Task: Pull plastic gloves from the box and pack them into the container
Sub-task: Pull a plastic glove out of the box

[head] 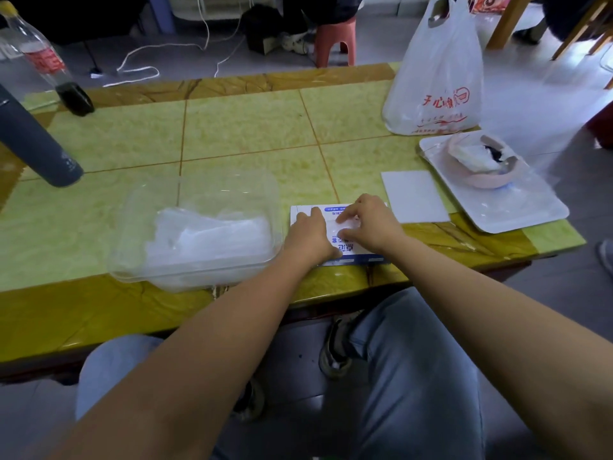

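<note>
Since the container [212, 190] sits to the left of the box [341, 245], every glove I pull has to travel left to get packed. The container is see-through and lies near the front edge of the table [248, 127], with its long side running along that edge. A soft white pile of gloves [212, 237] already lies inside it, mostly at the right end.

Just beside the container's right wall is my left hand [308, 234]. It lies flat on the left part of the box with its fingers fairly straight, pressing down so the box does not slide.

The box lies flat near the front edge, between my two hands, almost touching the container.

My right hand [371, 224] is on the right part of the box. Its fingers are curled, and the thumb and first finger come together on a bit of clear glove [346, 227] at the opening. The glove is thin and hard to see, so I only think I have it.

My left hand is nearer the container, but my right hand has the glove. I think I should lift it up and carry it left, over my left hand.
</note>
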A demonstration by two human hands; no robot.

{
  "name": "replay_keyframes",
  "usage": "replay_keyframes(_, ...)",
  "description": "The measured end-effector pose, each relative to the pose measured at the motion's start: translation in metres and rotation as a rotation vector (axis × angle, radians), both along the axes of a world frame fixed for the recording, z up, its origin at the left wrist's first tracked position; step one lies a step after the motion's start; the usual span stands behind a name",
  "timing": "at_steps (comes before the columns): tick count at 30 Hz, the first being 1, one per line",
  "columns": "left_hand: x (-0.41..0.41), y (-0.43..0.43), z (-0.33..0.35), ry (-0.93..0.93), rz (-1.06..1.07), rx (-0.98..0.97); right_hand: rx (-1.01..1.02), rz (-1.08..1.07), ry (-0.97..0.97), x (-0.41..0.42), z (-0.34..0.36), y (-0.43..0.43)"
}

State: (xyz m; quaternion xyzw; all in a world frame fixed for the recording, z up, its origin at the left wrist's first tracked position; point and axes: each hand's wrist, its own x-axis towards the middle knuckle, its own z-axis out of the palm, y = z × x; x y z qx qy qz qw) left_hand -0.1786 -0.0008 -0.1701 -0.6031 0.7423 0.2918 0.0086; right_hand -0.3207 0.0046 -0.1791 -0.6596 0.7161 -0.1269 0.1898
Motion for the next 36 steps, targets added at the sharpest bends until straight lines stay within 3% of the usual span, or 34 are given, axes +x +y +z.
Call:
replay_keyframes(6, 0.002, -0.001, -0.006, 0.145, 0.082, 0.015, -0.01, -0.197, 0.01, 0.017, -0.001, -0.002)
replay_keyframes(11, 0.001, -0.003, -0.009, 0.142, 0.083, 0.01, -0.025, -0.12, 0.051, 0.017, 0.0, -0.002)
replay_keyframes(18, 0.002, -0.002, -0.009, 0.154, 0.093, 0.011, -0.068, -0.146, -0.457, 0.001, 0.008, 0.011)
replay_keyframes(22, 0.002, 0.0, -0.009, 0.146, 0.096, 0.016, -0.018, -0.123, -0.198, 0.006, 0.006, 0.012)
replay_keyframes(28, 0.001, -0.001, -0.009, 0.162, 0.103, 0.017, -0.225, -0.352, -0.644, -0.011, 0.024, 0.022)
replay_keyframes(36, -0.001, 0.002, -0.009, 0.106, 0.089, 0.018, -0.358, -0.517, -0.93, -0.006, 0.044, 0.032)
